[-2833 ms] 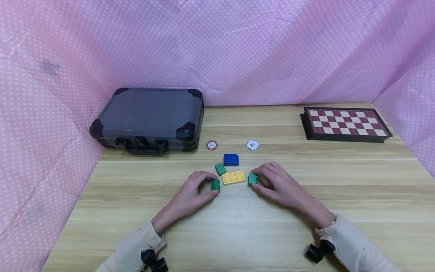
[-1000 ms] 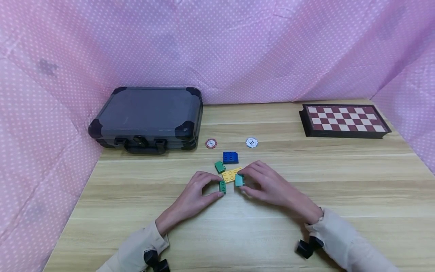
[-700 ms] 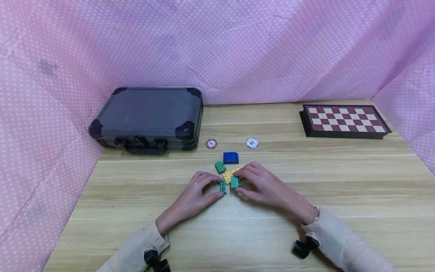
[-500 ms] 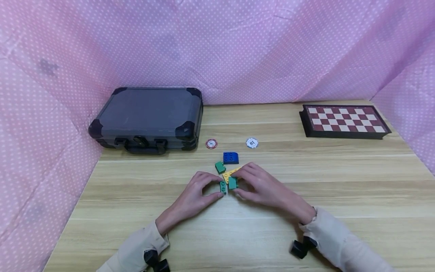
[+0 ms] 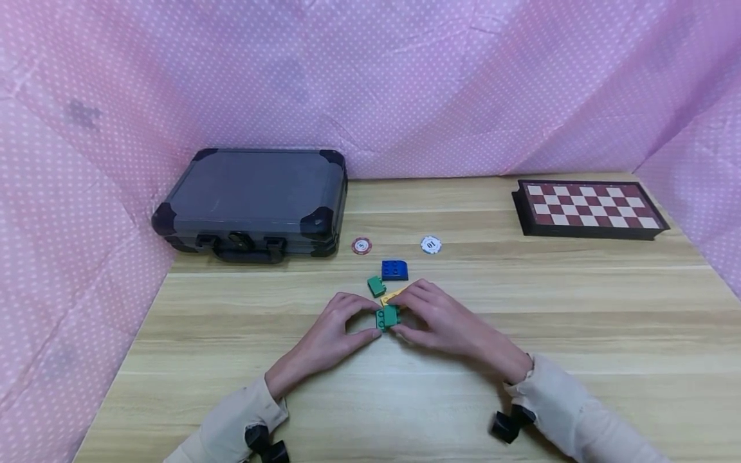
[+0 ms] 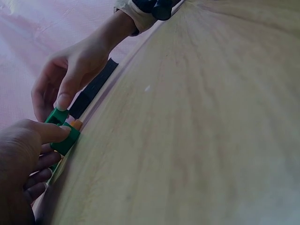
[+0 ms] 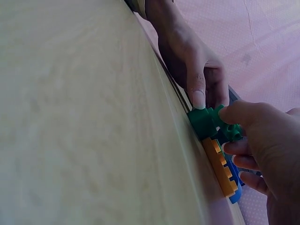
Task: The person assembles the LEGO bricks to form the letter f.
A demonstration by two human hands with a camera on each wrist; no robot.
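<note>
A moment back the two small green bricks were held apart with a gap of table between them; now they have met, pressed end to end into one green pair between the fingertips, so the joining seems made or all but made. The left hand pinches its end of the pair with thumb and curled forefinger, and the right hand has closed in from the other side, its fingers curled on its own end. Left of the left hand and further off lies a dark case. Just beyond the fingertips lie a third green brick, a yellow plate half hidden by the right fingers, and a blue brick; past these lie a red chip and a white chip. Far off to the right of the right hand sits a chessboard. Nothing crowds the joined pair except the yellow plate, close behind it.
</note>
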